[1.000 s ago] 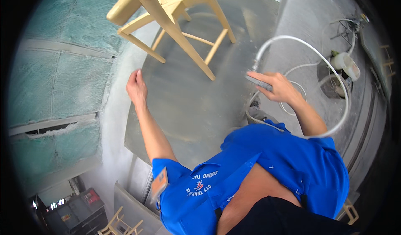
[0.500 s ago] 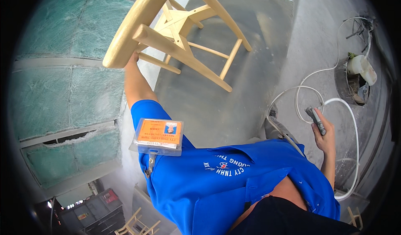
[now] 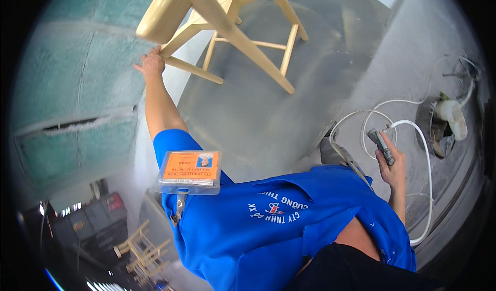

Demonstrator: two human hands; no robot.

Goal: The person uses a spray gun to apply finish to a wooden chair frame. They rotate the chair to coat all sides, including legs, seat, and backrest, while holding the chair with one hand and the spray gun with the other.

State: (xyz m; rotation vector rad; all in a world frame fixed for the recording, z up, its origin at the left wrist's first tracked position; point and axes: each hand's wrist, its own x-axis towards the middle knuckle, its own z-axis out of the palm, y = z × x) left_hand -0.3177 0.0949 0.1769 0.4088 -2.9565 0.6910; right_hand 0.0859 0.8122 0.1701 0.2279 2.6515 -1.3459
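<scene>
A pale wooden chair frame (image 3: 227, 27) with a thick curved back rail stands tilted in the picture at the top, over a grey round-edged surface (image 3: 248, 120). My left hand (image 3: 151, 64) is beside the chair, at the end of a rail under the thick curved piece. Its fingers are spread, with the fingertips at or near the wood; firm contact cannot be made out. At the right, my right hand (image 3: 393, 168) is closed around a small dark grey spray gun (image 3: 381, 146), from which a white hose (image 3: 428, 172) runs.
On the left are greenish fibrous filter panels (image 3: 108, 53). A bucket (image 3: 431, 131) with a whitish plastic container (image 3: 452, 118) sits at the far right, near loops of thin hose (image 3: 361, 116). More wooden chairs (image 3: 144, 252) and grey cabinets (image 3: 90, 218) appear lower left.
My left hand has come out from behind the curved chair piece, its fingers now spread. The chair appears slightly turned and higher in view. The spray gun stays in my right hand.
</scene>
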